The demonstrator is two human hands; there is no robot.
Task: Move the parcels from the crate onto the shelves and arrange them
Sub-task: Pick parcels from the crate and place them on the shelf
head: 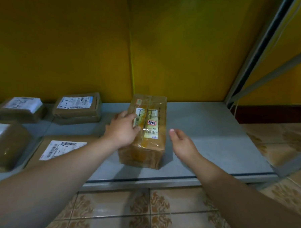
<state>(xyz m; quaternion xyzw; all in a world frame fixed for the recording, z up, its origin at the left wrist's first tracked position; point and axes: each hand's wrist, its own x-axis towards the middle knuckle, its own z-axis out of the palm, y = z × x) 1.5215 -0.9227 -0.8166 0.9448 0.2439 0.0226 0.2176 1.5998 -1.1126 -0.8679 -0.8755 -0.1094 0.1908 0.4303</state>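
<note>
The brown taped parcel (pixel 145 131) sits on the grey shelf (pixel 215 134), right of the other parcels (pixel 77 106) — the left hand (pixel 122 129) lies on top, fingers flat, likely to push it straight, the right hand (pixel 183 143) hangs just beside it, loose and empty — its red-lettered sticker (pixel 152 123) is too blurry to read.

Taped brown parcel (pixel 145 131) sits lengthwise mid-shelf (pixel 215 134), w/ white labels and a red-char sticker on top. Left hand (pixel 122 129) lies over its top-left edge, fingers on a label. Right hand (pixel 183 143) hangs just beside the parcel's right side, not touching, fingers relaxed, palm facing in. To the left: two-box stack (pixel 77 108) at the back, white-labelled box (pixel 21 109) further left, flat parcel (pixel 62 149) partly under the left forearm, bigger box (pixel 3 144) at frame edge. Yellow wall (pixel 63 39) behind, patterned tile floor (pixel 141 209) below.
</note>
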